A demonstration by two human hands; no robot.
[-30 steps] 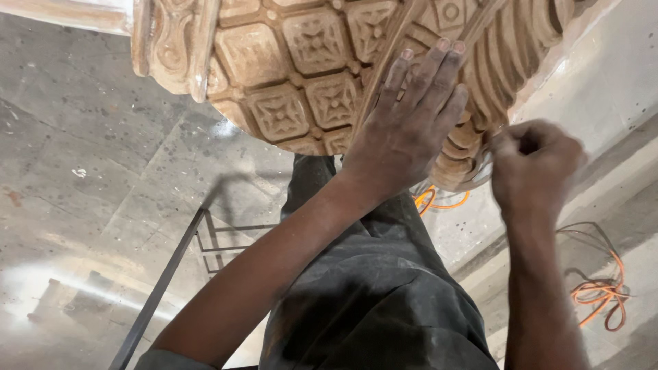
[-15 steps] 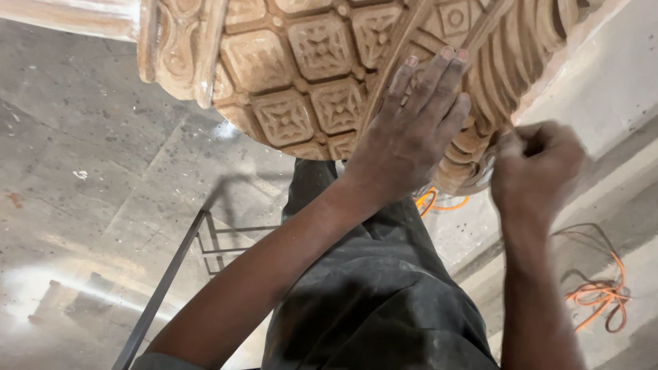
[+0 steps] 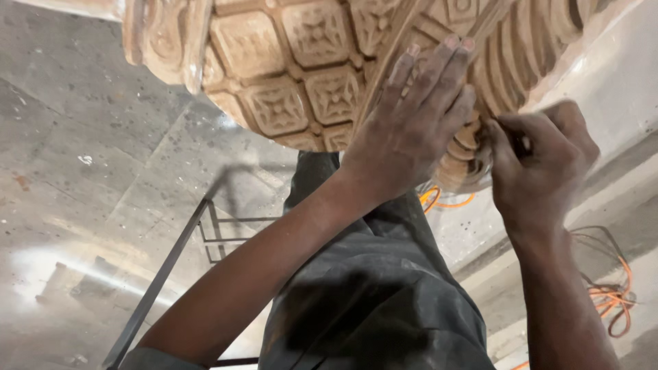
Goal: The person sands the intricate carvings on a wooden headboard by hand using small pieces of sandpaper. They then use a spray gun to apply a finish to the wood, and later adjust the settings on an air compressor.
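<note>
- Under the spread palm of the left hand (image 3: 410,130), in the head view, lies the pale tan carved stone piece with raised square flower panels (image 3: 301,75); the hand is flat and wide, fingers together, pressed on a ribbed band and gripping nothing.
- Just right of that hand, the right hand (image 3: 538,161) is pinched narrow against the lower ribbed edge of the carving; whatever it holds is hidden, so I cannot tell what it is.
- The panels above the left hand look crisply cut and finished; judging from this, only fine work on the ribbed edge remains.
- Below both wrists are the dusty dark grey trousers (image 3: 377,294); farther right an orange cable (image 3: 610,294) lies on the grey stone floor (image 3: 82,164), and left of the forearm stands a thin black metal frame (image 3: 171,267).
</note>
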